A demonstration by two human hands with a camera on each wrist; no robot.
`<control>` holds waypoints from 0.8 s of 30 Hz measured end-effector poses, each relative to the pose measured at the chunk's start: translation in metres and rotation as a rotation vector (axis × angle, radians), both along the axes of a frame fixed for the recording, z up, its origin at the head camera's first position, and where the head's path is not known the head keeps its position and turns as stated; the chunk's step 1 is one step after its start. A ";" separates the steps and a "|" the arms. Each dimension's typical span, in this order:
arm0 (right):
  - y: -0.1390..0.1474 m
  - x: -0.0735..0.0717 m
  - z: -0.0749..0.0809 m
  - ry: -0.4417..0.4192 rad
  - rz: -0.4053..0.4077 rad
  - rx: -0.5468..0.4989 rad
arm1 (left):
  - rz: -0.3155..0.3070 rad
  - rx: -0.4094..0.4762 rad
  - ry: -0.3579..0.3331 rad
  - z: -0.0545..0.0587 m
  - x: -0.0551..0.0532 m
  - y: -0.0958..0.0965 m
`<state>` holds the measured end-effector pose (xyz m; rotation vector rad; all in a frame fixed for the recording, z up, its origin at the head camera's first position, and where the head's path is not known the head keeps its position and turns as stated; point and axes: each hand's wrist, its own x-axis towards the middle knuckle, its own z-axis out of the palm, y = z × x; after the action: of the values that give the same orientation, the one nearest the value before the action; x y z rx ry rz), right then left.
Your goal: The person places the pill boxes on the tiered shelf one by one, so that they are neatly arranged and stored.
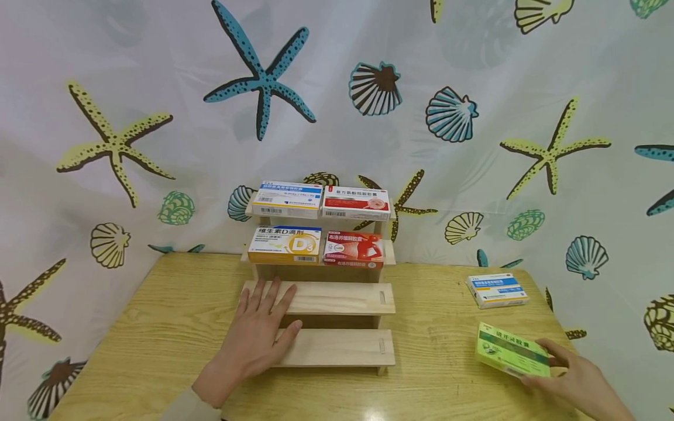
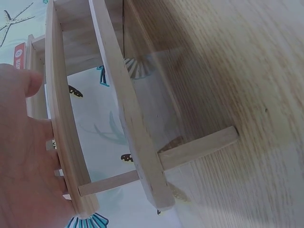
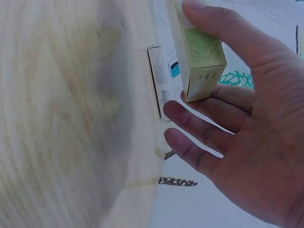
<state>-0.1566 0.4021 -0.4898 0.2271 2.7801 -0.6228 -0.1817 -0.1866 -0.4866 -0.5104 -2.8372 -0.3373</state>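
My right hand (image 1: 571, 380) pinches a green medicine box (image 1: 512, 351) by its right end, tilted over the right part of the table. The right wrist view shows the thumb on one side of the green box (image 3: 204, 61) and fingers on the other. With fingers spread, my left hand (image 1: 258, 333) rests on the left side of a stepped wooden rack (image 1: 342, 348), across its two lower shelves. On the top shelf lie a blue-and-white box (image 1: 287, 200) and a red-and-white box (image 1: 356, 203). Below them sit a yellow vitamin D box (image 1: 285, 244) and a red box (image 1: 353, 249).
Another blue-and-white box (image 1: 497, 290) lies on the table at the back right, beyond the green box. The wooden table (image 1: 432, 327) ends at a cloth (image 1: 326, 146) printed with starfish and shells, hanging behind and at the sides.
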 end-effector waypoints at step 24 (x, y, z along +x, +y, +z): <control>-0.074 -0.008 0.040 0.234 0.138 -0.173 | 0.025 0.028 -0.025 0.000 -0.001 0.000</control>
<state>-0.1643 0.3279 -0.4500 -0.0782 2.9069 -0.8996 -0.1823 -0.1861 -0.4863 -0.4679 -2.8564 -0.3811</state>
